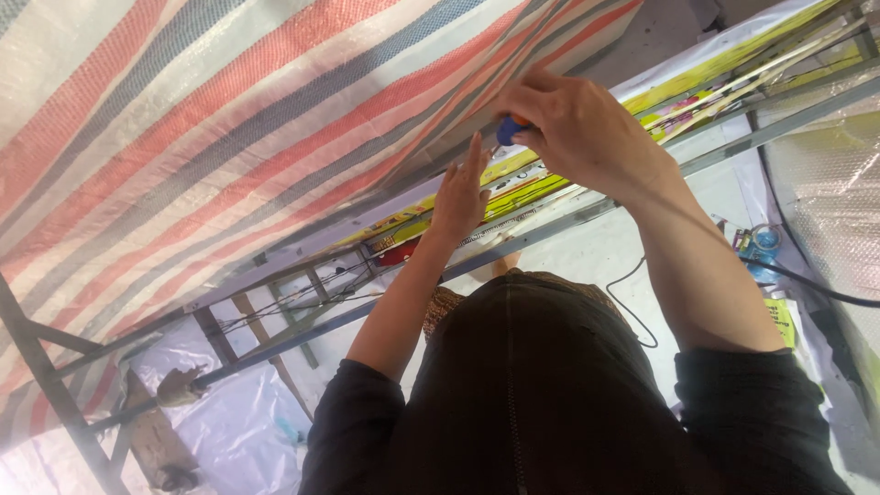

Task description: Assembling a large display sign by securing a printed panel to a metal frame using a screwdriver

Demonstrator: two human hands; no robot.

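My dark top (pixel 550 403) filled the bottom of the view, its sleeves pushed up past my elbows, and both my bare forearms reached up and away from it.

My right hand (pixel 582 128) was clenched around a small tool (pixel 509 129) with a blue handle; only the blue end and a bit of orange showed between my thumb and fingers, and its tip was hidden against the tarp. My left hand (pixel 461 194) was released, fingers straight and together, the palm pressed flat up against the underside of the tarp edge, just beside the tool and a little lower in the view.

The tarp (pixel 238 137) was woven plastic, striped red, blue and white, and it covered the whole upper left of the view. Its edge ran along a grey metal rail (pixel 587 213) of the frame, right where my hands worked. A yellow-green printed sheet (pixel 697 78) lay along the same rail towards the upper right corner.

Farther off, under the frame, I could see a pale floor, a black cable (pixel 632 312) curling on it, a blue roll (pixel 763 242) near the right side, and wooden pieces (pixel 156 431) on clear plastic sheeting (pixel 238 422) at the lower left.
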